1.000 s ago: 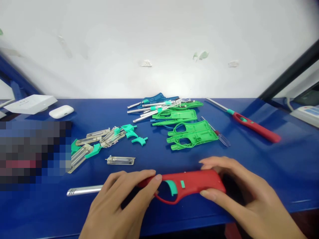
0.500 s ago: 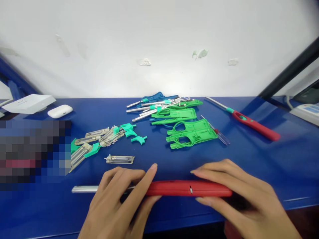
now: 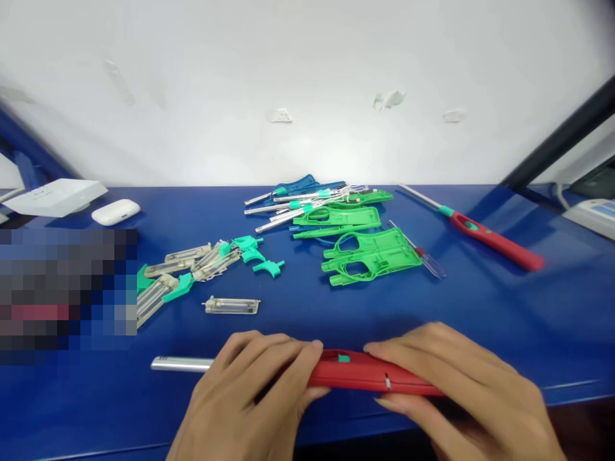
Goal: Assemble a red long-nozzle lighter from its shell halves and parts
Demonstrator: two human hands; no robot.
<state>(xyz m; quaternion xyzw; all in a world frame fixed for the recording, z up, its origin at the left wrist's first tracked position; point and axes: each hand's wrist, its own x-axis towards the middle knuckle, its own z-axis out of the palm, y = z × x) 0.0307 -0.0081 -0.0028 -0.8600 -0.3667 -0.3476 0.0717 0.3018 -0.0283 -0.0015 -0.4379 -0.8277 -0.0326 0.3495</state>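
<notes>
Near the front edge of the blue table, a red lighter (image 3: 353,374) lies crosswise between my hands, its silver tube pointing left. A bit of green shows in its upper side and a small white mark on its seam. My left hand (image 3: 254,390) is wrapped round the part where the tube meets the red body. Around the right end of the body, my right hand (image 3: 461,384) has its fingers above and its thumb below. Beyond my left hand lies a clear fuel tank (image 3: 232,306), apart from the others.
Green shell halves (image 3: 375,253) and silver tubes (image 3: 273,207) are heaped at the back middle. Clear tanks with teal triggers (image 3: 177,288) lie left. A screwdriver (image 3: 430,261) and another red lighter (image 3: 500,241) rest right. A white case (image 3: 116,212) sits back left.
Both hands and the held lighter have shifted slightly right. The lighter has rolled a little, and green now shows in its upper side.
</notes>
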